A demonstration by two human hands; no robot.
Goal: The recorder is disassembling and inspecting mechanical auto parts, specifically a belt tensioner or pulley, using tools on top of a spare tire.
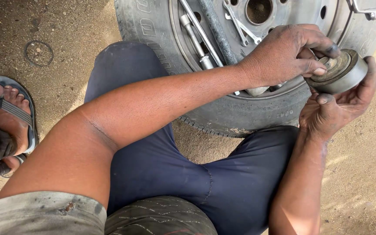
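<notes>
Resting in the cupped right hand [336, 104], a round grey metal pulley [339, 73] with a dark, greasy face is held up just beyond the knees, its rim supported from below by curled fingers and a thumb laid against its lower edge. The left hand [283, 54] is brought over it from the other side, and its fingers [318, 69] are pinched narrowly on the small centre hub [329, 62] of the pulley, so both hands are closed on the same part. The hub piece is judged to be only partly worked: it sits in the middle of the pulley and is not yet lifted clear, so whatever is being fitted or freed there appears unfinished. Just behind the left fingers lies a wheel [240, 109] flat on the ground, with a long wheel brace [199, 32] and a pair of spanners [240, 24] laid in its rim close to the knuckles. Little room is left on that side; the tyre edge and tools crowd the left hand. Beyond and below the right fingers, bare sandy ground [362, 174] is open. Well away from both hands, another person's sandalled foot [11, 115] is seen.
</notes>
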